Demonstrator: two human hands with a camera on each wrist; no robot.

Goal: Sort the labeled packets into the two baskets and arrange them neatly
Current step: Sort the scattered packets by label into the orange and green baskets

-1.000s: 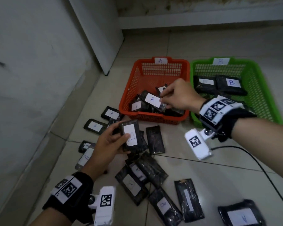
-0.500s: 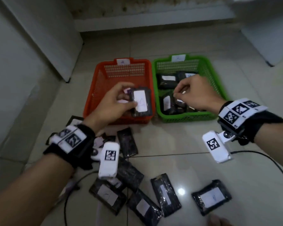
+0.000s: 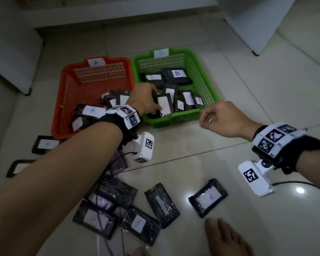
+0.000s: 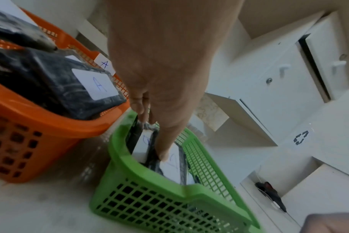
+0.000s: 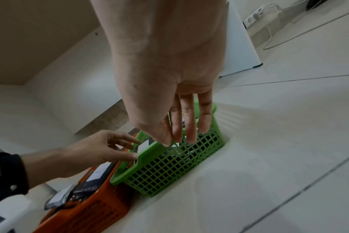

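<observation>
An orange basket [image 3: 63,100] tagged A and a green basket [image 3: 209,85] stand side by side on the tiled floor, both holding black packets with white labels. My left hand [image 3: 151,100] reaches into the green basket's near-left corner and pinches an upright packet [image 3: 165,108]; the left wrist view shows the thumb [image 4: 164,155] on its label. My right hand [image 3: 206,119] hovers by the basket's front-right corner, fingers relaxed and holding nothing. An A packet [image 3: 92,110] lies in the orange basket, a B packet [image 3: 176,75] in the green one.
Several loose packets lie on the floor in front of the baskets, one to the right [image 3: 208,197], another in the middle [image 3: 162,205], one at far left [image 3: 45,144]. A bare foot [image 3: 227,237] shows at the bottom edge. White cabinets [image 3: 257,21] stand behind.
My left hand carried its packet from above the orange basket's front into the green basket. My right hand drew back out of the green basket to its front-right corner.
</observation>
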